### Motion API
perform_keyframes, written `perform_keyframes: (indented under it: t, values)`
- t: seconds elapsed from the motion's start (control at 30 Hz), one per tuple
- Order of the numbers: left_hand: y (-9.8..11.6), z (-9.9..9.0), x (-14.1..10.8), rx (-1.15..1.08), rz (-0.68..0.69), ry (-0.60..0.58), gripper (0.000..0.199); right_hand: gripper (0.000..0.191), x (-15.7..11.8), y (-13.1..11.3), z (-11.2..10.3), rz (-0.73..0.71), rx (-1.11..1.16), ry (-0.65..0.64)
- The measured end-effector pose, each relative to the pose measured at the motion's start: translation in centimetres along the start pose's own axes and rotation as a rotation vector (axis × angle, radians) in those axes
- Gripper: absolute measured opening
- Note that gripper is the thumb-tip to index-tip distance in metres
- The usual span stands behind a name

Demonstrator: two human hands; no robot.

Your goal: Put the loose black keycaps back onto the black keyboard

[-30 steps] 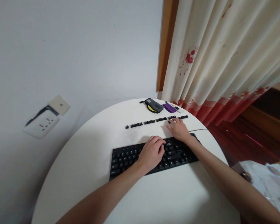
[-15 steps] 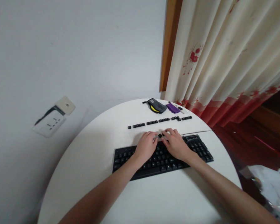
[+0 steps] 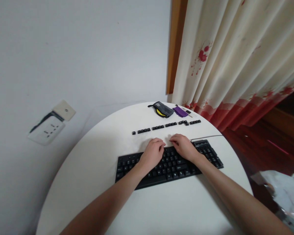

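A black keyboard lies on the white round table, partly covered by my hands and forearms. My left hand is over its upper middle, fingers curled together near the back edge. To the right of it, my right hand is closed, thumb and fingertips drawn together just beyond the keyboard's back edge. Whatever the fingers of either hand may hold is hidden. A small gap of bare tabletop separates the two hands. Behind them is a row of loose black keycaps, set out in groups.
Farther back lie a dark grey pouch with a yellow part and a purple cloth case. A cable runs from the keyboard to the table's right edge. A wall socket is at left, a curtain at right.
The small black keycap seen between my fingertips is out of sight. My hands have drawn slightly apart, and my right fingers have curled in. The view has shifted a little.
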State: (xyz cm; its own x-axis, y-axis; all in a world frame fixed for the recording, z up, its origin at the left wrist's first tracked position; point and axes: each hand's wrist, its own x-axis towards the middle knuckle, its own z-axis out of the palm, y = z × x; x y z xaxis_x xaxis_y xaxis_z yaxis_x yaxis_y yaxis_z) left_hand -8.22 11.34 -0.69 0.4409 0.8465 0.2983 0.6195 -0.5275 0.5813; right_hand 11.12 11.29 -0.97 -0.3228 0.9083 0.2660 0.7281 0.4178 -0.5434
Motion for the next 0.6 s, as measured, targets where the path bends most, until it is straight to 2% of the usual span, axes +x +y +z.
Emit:
perform_keyframes:
  t: [0.17, 0.3, 0.37, 0.5, 0.6]
  values:
    - [-0.7, -0.1, 0.4, -0.153, -0.104, 0.061, 0.019, 0.016, 0.1, 0.2, -0.4, 0.102, 0.051, 0.099]
    - [-0.7, -0.1, 0.2, -0.315, -0.157, 0.143, 0.014, 0.016, -0.7, -0.4, -1.1, 0.052, 0.164, 0.216]
    - [-0.4, -0.1, 0.0, -0.38, -0.157, 0.179, 0.016, 0.016, -1.2, -0.7, -1.4, 0.025, 0.218, 0.252]
    - [0.3, 0.0, -0.2, -0.437, -0.097, 0.19, 0.037, 0.013, -1.9, -1.3, -1.7, 0.009, 0.279, 0.289]
    - [0.6, 0.0, -0.2, -0.439, -0.043, 0.181, 0.039, 0.012, -1.9, -1.5, -1.7, -0.019, 0.3, 0.289]
